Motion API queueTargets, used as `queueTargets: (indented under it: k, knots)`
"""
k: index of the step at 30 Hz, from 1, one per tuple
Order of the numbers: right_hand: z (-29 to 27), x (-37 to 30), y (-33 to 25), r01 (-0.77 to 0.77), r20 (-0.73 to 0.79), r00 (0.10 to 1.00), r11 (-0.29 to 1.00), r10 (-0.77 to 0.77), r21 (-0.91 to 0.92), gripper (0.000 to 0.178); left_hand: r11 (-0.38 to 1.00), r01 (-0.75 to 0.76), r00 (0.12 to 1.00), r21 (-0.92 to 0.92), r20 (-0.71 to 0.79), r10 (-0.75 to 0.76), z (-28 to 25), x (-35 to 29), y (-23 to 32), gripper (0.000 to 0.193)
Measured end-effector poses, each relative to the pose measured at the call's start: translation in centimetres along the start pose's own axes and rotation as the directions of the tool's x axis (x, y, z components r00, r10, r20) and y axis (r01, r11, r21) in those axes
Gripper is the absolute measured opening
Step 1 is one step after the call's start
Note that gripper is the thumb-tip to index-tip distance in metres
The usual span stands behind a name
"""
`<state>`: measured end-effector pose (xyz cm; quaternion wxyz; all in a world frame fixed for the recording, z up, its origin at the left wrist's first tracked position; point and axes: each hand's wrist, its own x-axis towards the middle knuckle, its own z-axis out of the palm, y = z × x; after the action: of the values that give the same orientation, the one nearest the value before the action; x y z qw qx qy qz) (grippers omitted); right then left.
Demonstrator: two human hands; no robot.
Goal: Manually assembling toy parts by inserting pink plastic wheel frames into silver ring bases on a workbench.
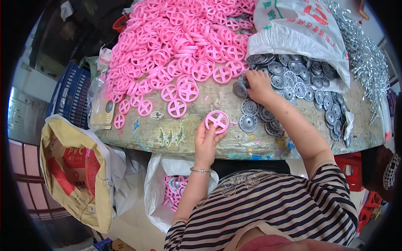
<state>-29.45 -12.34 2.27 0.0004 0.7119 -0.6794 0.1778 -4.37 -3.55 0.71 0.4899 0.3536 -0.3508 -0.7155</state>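
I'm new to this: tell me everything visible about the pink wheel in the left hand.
The pink wheel is a round rim with four crossing spokes and open gaps. It looks like smooth plastic, apparently whole. Face up, it is held near the front edge of the worktable; the left hand grips its lower side, thumb on its face.

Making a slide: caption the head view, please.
Left grip holds a pink wheel while the right grip grasps gray discs.
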Motion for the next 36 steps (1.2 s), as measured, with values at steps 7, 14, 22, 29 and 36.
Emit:
queueTargets:
  k: [7,14,22,29,36]
  knots:
    - [-3.4,-0.9,-5.8,-0.097,0.051,0.995,0.668,0.088,0.738,0.029,1.000,-0.009,1.000,-0.029,0.008,0.009,-0.4,-0.1,0.2,0.034]
    - [-2.0,-3.6,-7.9,0.015,-0.020,1.000,0.519,0.004,0.855,0.039,0.999,-0.029,0.999,-0.036,0.019,0.029,-0.5,0.2,-0.1,0.036]
    - [-1.2,-6.1,-9.6,-0.104,0.197,0.977,0.621,-0.084,0.777,0.035,0.998,-0.029,0.993,-0.053,0.110,0.035,-0.4,0.1,0.0,0.042]
    - [-0.5,-6.3,-10.1,-0.175,0.271,0.958,0.557,-0.093,0.812,0.025,0.997,-0.070,0.995,-0.025,0.069,0.071,-1.0,0.0,-0.5,0.038]
    - [-1.4,-6.7,-10.3,-0.218,0.323,0.945,0.624,-0.058,0.750,0.025,0.995,-0.097,0.992,0.024,0.078,0.095,-0.7,0.0,-0.2,0.036]
